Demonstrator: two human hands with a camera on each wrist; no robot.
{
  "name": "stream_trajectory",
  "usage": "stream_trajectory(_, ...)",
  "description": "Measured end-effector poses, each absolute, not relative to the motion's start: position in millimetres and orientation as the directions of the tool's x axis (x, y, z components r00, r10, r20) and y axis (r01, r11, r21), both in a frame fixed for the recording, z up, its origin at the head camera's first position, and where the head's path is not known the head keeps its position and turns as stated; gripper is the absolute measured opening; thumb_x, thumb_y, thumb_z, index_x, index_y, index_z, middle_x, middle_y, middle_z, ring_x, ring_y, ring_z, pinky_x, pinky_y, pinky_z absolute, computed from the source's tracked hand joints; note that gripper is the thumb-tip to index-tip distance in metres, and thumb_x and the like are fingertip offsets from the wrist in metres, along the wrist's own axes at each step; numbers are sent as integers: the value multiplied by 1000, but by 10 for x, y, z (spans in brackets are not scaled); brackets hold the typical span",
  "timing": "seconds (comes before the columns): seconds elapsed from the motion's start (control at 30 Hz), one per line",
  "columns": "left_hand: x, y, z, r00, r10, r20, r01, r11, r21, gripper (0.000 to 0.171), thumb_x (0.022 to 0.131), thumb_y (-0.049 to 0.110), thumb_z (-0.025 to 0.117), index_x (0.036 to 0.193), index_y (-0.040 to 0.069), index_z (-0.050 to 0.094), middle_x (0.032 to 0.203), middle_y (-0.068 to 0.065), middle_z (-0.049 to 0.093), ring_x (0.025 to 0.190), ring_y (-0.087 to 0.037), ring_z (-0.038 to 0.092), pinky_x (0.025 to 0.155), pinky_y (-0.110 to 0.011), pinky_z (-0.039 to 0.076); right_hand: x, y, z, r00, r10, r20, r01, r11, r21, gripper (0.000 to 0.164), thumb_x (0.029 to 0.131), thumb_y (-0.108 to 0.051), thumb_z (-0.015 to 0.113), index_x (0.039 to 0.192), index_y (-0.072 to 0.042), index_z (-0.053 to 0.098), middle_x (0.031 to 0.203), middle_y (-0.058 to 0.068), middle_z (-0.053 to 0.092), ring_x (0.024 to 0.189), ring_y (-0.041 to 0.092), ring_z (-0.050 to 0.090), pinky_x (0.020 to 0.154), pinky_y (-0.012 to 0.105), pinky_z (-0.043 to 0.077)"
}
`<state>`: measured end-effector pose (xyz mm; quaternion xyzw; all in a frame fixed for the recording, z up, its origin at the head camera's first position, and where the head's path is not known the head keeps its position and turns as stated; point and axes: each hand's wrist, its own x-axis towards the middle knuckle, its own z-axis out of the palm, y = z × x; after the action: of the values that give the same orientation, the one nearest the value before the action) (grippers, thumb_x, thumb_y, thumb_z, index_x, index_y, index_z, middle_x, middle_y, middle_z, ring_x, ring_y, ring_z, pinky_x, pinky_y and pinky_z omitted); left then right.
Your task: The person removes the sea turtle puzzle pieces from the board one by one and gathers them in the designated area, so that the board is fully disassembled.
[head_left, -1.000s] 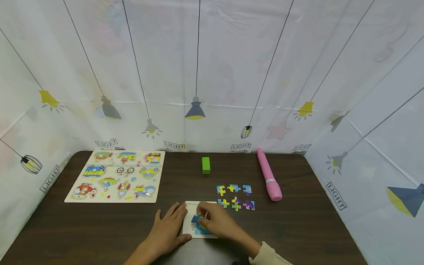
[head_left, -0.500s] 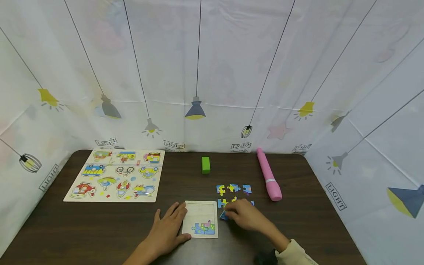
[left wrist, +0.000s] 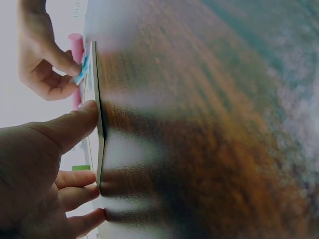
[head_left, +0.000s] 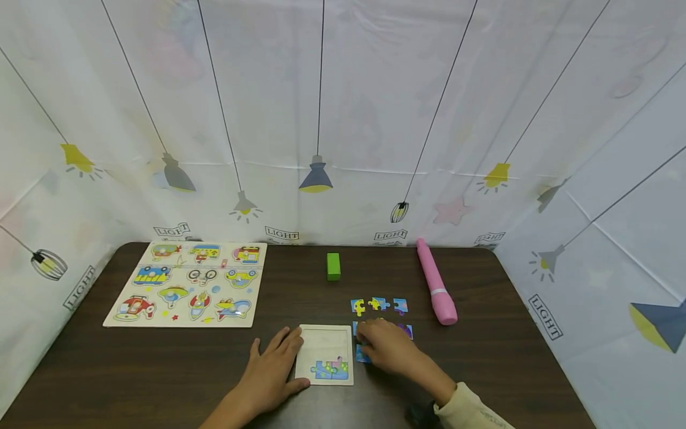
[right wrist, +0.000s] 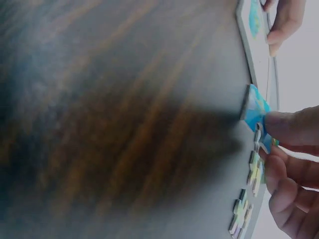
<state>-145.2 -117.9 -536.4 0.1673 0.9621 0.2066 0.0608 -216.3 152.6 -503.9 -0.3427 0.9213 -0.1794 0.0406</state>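
A small pale puzzle tray [head_left: 324, 339] lies on the dark table, with joined puzzle pieces [head_left: 330, 370] in its lower right part. My left hand [head_left: 270, 369] rests at the tray's left side, fingers spread and fairly straight, thumb at the near corner. Just right of the tray, my right hand [head_left: 391, 348] pinches a blue puzzle piece [head_left: 362, 354] low at the tabletop. In the right wrist view the thumb presses on this blue piece [right wrist: 255, 104], and the fingers curl beside it. That hand covers part of the nearer row of loose pieces.
Loose puzzle pieces [head_left: 380, 304] form a row beyond my right hand. A pink microphone-shaped object [head_left: 435, 286] lies at the right, and a green block [head_left: 333, 267] stands at the back. The left side holds a large vehicle puzzle board [head_left: 182, 292]. Patterned curtains hang behind the table.
The right hand has carried the blue piece from above the tray to the table on its right, where the piece now sits flatter. The left hand stays in place.
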Motion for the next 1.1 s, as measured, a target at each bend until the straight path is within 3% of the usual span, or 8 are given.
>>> stream_trajectory(0.13,-1456,-1179,-5383,-938,344,-46,296,861,414,78,88,49,78,147,6,51,162,-11,38,149,-37,33,103,-84,19,-2166,1508,-5091,-760,-644,88,-635,708,-309,15,86,-7,81,88,-11,67,86,-4,55,74,11,49,61,26,46)
stream_trajectory(0.33,-1456,-1181,-5402,-936,350,-36,306,860,407,78,88,50,78,147,6,51,161,-11,39,148,-37,33,103,-84,20,-2190,1504,-5139,-769,-638,41,-623,734,-271,11,88,-11,81,94,-11,72,92,-1,57,76,11,50,60,25,46)
stream_trajectory(0.47,-1455,-1182,-5398,-934,355,-33,310,856,413,78,88,49,78,147,6,51,161,-11,39,148,-37,34,102,-84,20,-2185,1497,-5136,-763,-642,67,-633,724,-274,16,88,-14,81,102,-12,73,98,0,57,83,14,52,63,27,47)
stream_trajectory(0.6,-1459,-1189,-5395,-936,351,-29,309,857,413,78,88,49,78,147,6,51,161,-11,39,148,-37,33,102,-84,21,-2184,1418,-5109,-676,-728,116,-725,629,-279,30,90,-19,81,117,-14,72,122,9,60,110,24,56,85,42,55)
stream_trajectory(0.77,-1467,-1196,-5400,-934,356,-26,315,858,406,78,88,50,77,147,6,51,161,-12,39,148,-38,33,102,-85,22,-2184,1266,-5115,-521,-853,24,-830,500,-247,36,96,-29,75,131,-25,70,155,13,43,145,38,33,102,64,44)
stream_trajectory(0.9,-1470,-1191,-5398,-932,362,-30,319,855,409,79,89,50,76,148,5,50,161,-13,39,148,-39,33,102,-85,21,-2170,1178,-5112,-485,-872,-66,-847,487,-212,38,96,-29,74,134,-34,68,163,9,33,152,40,20,109,66,36)
stream_trajectory(1.1,-1463,-1197,-5389,-932,360,-38,314,857,408,79,89,50,76,148,5,49,161,-13,38,149,-39,32,102,-85,21,-2153,1101,-5079,-481,-871,-94,-851,490,-190,34,95,-24,76,127,-34,72,160,6,38,152,41,20,110,65,34)
